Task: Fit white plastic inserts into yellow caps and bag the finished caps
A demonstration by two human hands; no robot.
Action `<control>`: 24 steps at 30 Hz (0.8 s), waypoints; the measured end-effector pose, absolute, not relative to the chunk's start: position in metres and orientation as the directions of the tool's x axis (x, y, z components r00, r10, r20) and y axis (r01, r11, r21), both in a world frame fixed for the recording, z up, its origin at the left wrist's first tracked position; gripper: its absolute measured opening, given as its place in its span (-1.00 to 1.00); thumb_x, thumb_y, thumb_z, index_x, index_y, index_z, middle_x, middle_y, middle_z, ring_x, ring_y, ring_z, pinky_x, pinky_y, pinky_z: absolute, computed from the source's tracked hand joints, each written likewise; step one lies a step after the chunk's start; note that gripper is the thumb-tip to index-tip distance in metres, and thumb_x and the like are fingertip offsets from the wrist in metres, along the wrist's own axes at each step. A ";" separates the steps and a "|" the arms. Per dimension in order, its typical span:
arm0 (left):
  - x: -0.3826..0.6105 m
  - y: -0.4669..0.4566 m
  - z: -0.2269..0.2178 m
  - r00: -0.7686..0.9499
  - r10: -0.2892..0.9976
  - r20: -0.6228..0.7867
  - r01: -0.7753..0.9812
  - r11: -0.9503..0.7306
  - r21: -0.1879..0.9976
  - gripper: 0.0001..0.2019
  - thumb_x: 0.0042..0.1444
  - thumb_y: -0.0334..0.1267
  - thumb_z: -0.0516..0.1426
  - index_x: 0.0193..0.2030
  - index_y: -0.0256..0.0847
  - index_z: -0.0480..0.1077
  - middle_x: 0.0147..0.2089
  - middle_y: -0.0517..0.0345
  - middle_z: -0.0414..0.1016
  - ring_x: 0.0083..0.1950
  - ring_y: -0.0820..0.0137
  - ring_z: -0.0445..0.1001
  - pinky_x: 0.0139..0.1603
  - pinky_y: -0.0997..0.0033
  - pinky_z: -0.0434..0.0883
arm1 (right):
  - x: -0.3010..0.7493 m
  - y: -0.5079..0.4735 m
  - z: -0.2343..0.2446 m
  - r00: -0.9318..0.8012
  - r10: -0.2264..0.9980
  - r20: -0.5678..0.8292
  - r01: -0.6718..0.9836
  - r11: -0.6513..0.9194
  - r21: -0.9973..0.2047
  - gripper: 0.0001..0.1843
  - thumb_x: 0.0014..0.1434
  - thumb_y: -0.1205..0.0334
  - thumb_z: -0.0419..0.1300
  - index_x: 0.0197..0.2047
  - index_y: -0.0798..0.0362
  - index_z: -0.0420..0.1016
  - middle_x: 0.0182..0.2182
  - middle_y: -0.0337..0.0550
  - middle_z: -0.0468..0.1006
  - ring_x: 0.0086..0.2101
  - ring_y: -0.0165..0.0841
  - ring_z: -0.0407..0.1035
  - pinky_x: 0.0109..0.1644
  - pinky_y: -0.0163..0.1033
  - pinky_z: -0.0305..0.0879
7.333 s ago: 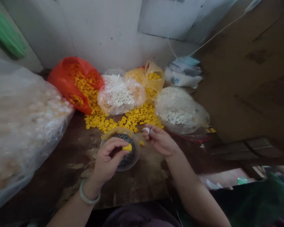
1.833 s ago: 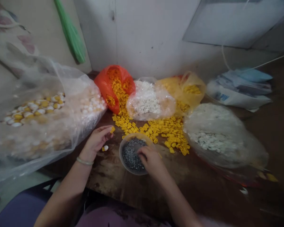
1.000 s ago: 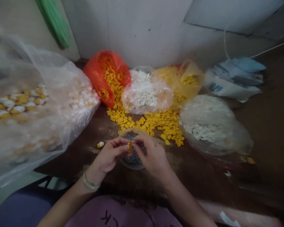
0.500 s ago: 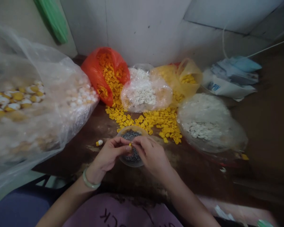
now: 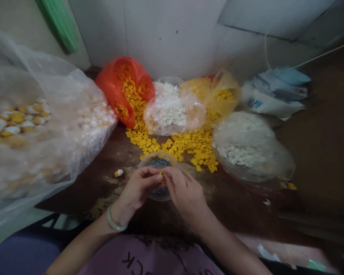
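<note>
Your left hand (image 5: 136, 189) and right hand (image 5: 186, 193) met over a transparent bowl (image 5: 157, 159). Beyond it, a heap of yellow pieces (image 5: 189, 147) and bulging plastic bags (image 5: 249, 149) barred forward passage; rightward, your way ran low across the wooden table (image 5: 235, 206).

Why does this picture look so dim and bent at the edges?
In the head view, the light is dim and soft, with faint shadows; the white wall curves toward the frame edges, a wide-lens look; the clear plastic bag shows milky glare; the dark grains in the clear bowl blur together.
</note>
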State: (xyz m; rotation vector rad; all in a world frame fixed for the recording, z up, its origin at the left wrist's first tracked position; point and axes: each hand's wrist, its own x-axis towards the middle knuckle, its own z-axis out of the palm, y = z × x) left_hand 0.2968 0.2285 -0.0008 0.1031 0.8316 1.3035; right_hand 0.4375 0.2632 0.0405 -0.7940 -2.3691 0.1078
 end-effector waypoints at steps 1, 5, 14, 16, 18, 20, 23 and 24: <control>0.298 0.228 -0.002 0.023 0.874 -0.485 -0.810 0.301 0.504 -0.66 -0.44 -0.29 0.52 -0.48 -0.28 0.55 -0.46 0.16 0.60 -0.43 0.45 0.55 -0.30 0.48 0.53 | 0.439 0.263 0.039 -0.605 0.576 0.550 0.520 0.809 -0.275 -0.79 0.36 0.41 -0.01 -0.01 0.12 0.38 -0.27 -0.04 0.63 -0.25 -0.31 0.53 -0.17 -0.25 0.51; 0.301 0.228 -0.005 0.026 0.877 -0.480 -0.812 0.298 0.502 -0.66 -0.41 -0.28 0.51 -0.46 -0.27 0.54 -0.43 0.20 0.58 -0.40 0.48 0.54 -0.26 0.50 0.52 | 0.442 0.262 0.034 -0.567 0.617 0.546 0.540 0.779 -0.320 -0.74 0.35 0.41 0.01 0.03 0.07 0.41 -0.20 -0.07 0.65 -0.20 -0.31 0.55 -0.13 -0.25 0.52; 0.303 0.232 -0.001 0.076 0.881 -0.467 -0.829 0.316 0.461 -0.65 -0.32 -0.34 0.49 -0.32 -0.24 0.57 -0.37 0.21 0.61 -0.36 0.48 0.58 -0.21 0.51 0.56 | 0.475 0.303 0.022 -0.429 0.817 0.385 0.649 0.575 -0.498 -0.76 0.31 0.35 0.05 -0.02 0.06 0.46 -0.18 -0.06 0.64 -0.21 -0.29 0.54 -0.11 -0.21 0.46; 0.300 0.232 -0.003 0.074 0.887 -0.456 -0.831 0.308 0.464 -0.67 -0.30 -0.33 0.48 -0.32 -0.24 0.57 -0.35 0.17 0.63 -0.34 0.45 0.60 -0.21 0.52 0.57 | 0.495 0.324 0.010 -0.389 0.875 0.287 0.763 0.481 -0.432 -0.79 0.29 0.34 0.07 -0.08 0.08 0.49 -0.20 -0.04 0.63 -0.20 -0.24 0.51 -0.09 -0.16 0.42; 0.296 0.231 -0.004 0.052 0.896 -0.441 -0.833 0.282 0.475 -0.69 -0.27 -0.33 0.47 -0.32 -0.23 0.58 -0.31 0.15 0.65 -0.31 0.43 0.61 -0.19 0.53 0.57 | 0.512 0.341 -0.003 -0.360 0.919 0.158 0.849 0.393 -0.352 -0.82 0.25 0.38 0.10 -0.17 0.09 0.53 -0.25 -0.02 0.62 -0.20 -0.21 0.48 -0.07 -0.13 0.37; 0.292 0.231 -0.006 0.033 0.904 -0.425 -0.834 0.259 0.487 -0.72 -0.23 -0.31 0.46 -0.32 -0.22 0.58 -0.28 0.14 0.66 -0.28 0.42 0.63 -0.17 0.55 0.57 | 0.523 0.351 -0.014 -0.351 0.933 0.075 0.879 0.356 -0.318 -0.83 0.21 0.43 0.12 -0.24 0.09 0.54 -0.27 -0.03 0.61 -0.20 -0.21 0.45 -0.05 -0.13 0.33; 0.289 0.232 -0.006 0.032 0.914 -0.405 -0.837 0.246 0.489 -0.73 -0.24 -0.30 0.47 -0.35 -0.22 0.57 -0.28 0.13 0.67 -0.27 0.41 0.63 -0.17 0.55 0.58 | 0.528 0.355 -0.027 -0.357 0.933 0.041 0.874 0.349 -0.337 -0.82 0.16 0.47 0.15 -0.24 0.09 0.54 -0.25 -0.01 0.59 -0.16 -0.23 0.42 0.00 -0.14 0.29; 0.289 0.233 -0.006 0.036 0.915 -0.401 -0.837 0.246 0.488 -0.73 -0.25 -0.29 0.47 -0.36 -0.21 0.57 -0.29 0.13 0.67 -0.27 0.41 0.63 -0.18 0.55 0.58 | 0.527 0.354 -0.030 -0.353 0.935 0.033 0.872 0.341 -0.351 -0.81 0.13 0.49 0.16 -0.23 0.10 0.54 -0.23 0.00 0.58 -0.14 -0.22 0.41 0.02 -0.13 0.27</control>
